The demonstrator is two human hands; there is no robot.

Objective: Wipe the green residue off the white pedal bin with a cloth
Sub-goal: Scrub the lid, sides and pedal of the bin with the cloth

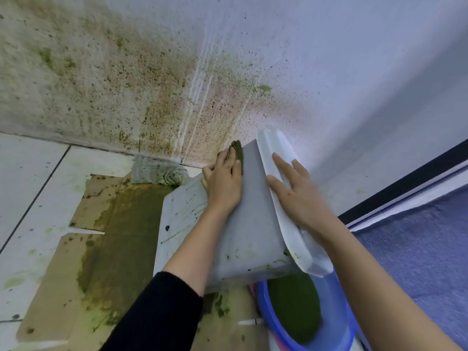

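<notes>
The white pedal bin (249, 224) stands tilted in front of me, near the stained wall. Green streaks and dark specks mark its left face (182, 211) and its lower edge. My left hand (224, 183) presses a green-soaked cloth (238, 152) against the bin's far upper corner; only the cloth's end shows past my fingers. My right hand (296, 191) lies flat with fingers spread on the bin's white lid (281, 153), holding nothing.
A blue basin (336, 333) of dark green liquid sits below the bin at the bottom right. Green-soaked cardboard (109, 244) covers the tiled floor on the left. A grey rag (157, 173) lies at the wall's foot. The wall (152, 84) is spattered green and brown.
</notes>
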